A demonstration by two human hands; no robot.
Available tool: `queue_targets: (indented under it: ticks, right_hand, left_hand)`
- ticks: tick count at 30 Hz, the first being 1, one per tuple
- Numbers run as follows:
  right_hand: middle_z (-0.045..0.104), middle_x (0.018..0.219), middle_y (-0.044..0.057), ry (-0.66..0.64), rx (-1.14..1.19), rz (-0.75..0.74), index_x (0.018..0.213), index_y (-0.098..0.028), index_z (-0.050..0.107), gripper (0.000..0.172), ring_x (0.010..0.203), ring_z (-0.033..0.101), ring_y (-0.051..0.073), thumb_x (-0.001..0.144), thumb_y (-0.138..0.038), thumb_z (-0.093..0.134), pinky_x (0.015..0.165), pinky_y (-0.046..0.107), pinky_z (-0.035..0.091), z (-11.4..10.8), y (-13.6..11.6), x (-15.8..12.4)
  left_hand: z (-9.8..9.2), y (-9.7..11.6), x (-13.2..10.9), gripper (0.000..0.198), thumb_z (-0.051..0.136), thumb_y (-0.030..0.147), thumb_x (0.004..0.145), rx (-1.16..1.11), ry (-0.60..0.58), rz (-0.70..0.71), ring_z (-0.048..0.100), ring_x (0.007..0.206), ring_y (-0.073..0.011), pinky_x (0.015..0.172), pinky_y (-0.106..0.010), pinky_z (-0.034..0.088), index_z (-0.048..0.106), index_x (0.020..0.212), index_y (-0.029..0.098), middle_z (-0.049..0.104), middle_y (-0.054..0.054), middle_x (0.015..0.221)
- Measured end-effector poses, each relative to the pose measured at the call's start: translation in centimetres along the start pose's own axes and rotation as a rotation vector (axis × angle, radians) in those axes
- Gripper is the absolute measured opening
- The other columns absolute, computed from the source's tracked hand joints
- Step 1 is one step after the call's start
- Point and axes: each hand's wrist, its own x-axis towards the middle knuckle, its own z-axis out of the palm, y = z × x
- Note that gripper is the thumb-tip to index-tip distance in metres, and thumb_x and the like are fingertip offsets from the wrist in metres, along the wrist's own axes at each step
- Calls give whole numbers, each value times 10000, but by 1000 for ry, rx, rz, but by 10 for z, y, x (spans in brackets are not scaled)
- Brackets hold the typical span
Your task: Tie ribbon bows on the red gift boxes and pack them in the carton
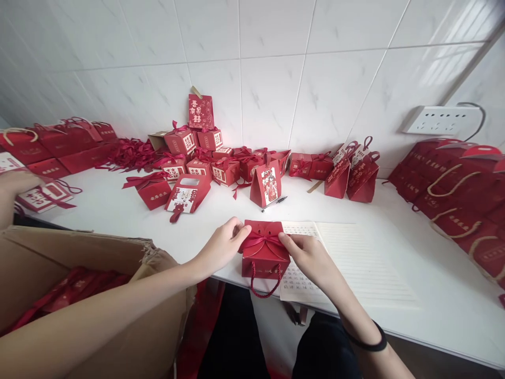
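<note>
A small red gift box point(265, 265) stands at the table's front edge, with a twisted cord handle point(266, 293) hanging down its near side. Across its folded top runs a dark red ribbon point(263, 239), drawn together in the middle. My left hand point(225, 243) pinches the ribbon at the box's left side, thumb and fingers closed. On the opposite side my right hand point(311, 257) is also closed, its thumb and fingers on the ribbon's other end. Beneath the right hand and box lies an open notebook point(355, 258) with handwriting.
Behind are stacked red boxes point(225, 171), a pen point(274, 204) and a ribbon pile point(132, 154). Red bags point(445, 195) line the right. A cardboard carton point(130, 326) stands front left. At far left, another person's hand point(18, 184) is near a tied box point(45, 197).
</note>
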Motion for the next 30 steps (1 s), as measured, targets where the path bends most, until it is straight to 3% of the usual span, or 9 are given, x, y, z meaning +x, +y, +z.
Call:
queue_targets:
  ticks: [7, 11, 17, 21, 24, 26, 28, 30]
  right_hand:
    - [349, 575, -36, 51, 411, -81, 599, -206, 366, 481, 543, 319, 122, 820, -609, 508, 515, 252, 285, 8, 10, -6]
    - [381, 599, -31, 118, 486, -108, 624, -206, 384, 459, 562, 348, 130, 833, -590, 523, 539, 251, 315, 13, 17, -9]
    - [443, 644, -15, 114, 595, -92, 662, -213, 385, 417, 618, 443, 158, 863, -558, 506, 612, 273, 396, 25, 29, -10]
    - [457, 657, -19, 148, 746, -59, 679, -216, 401, 387, 594, 433, 149, 852, -539, 525, 599, 268, 401, 35, 34, -7]
    - [445, 640, -22, 136, 761, -40, 664, -215, 397, 404, 569, 417, 143, 831, -553, 544, 573, 266, 391, 33, 35, -5]
    - [434, 616, -24, 90, 674, -57, 650, -212, 395, 428, 562, 414, 141, 837, -569, 539, 574, 267, 382, 25, 37, -8]
    - [433, 602, -20, 90, 567, -106, 641, -207, 406, 454, 574, 420, 144, 862, -594, 495, 585, 268, 371, 14, 41, -14]
    - [443, 607, -8, 143, 495, -145, 629, -203, 421, 488, 601, 436, 152, 896, -611, 415, 602, 272, 366, 3, 48, -22]
  left_hand:
    - [13, -5, -5, 312, 327, 467, 908, 18, 78, -5, 415, 581, -137, 592, -263, 330, 342, 710, 225, 388, 56, 594]
    - [18, -8, -7, 300, 313, 454, 910, 26, 93, 16, 403, 586, -141, 597, -264, 333, 320, 708, 233, 383, 52, 606]
    - [21, -12, -10, 290, 285, 443, 906, 57, 86, 27, 403, 576, -142, 583, -269, 328, 296, 703, 235, 392, 45, 621]
    - [21, -10, -9, 277, 290, 417, 905, 59, 87, 40, 404, 589, -139, 594, -274, 339, 307, 702, 230, 398, 41, 619]
    - [14, -9, -7, 303, 313, 446, 897, 37, 17, -13, 413, 606, -133, 616, -277, 363, 332, 697, 219, 407, 41, 626]
    - [6, -10, -4, 336, 298, 500, 895, 0, -59, -78, 485, 696, -150, 686, -300, 411, 375, 739, 213, 484, 17, 721]
    - [-5, -11, -2, 372, 328, 568, 871, -39, -120, -74, 543, 938, -201, 820, -348, 438, 422, 879, 208, 555, -52, 977]
    - [-13, -12, 1, 507, 459, 613, 801, -55, -173, 30, 431, 1228, -257, 963, -400, 397, 392, 1097, 206, 461, -135, 1279]
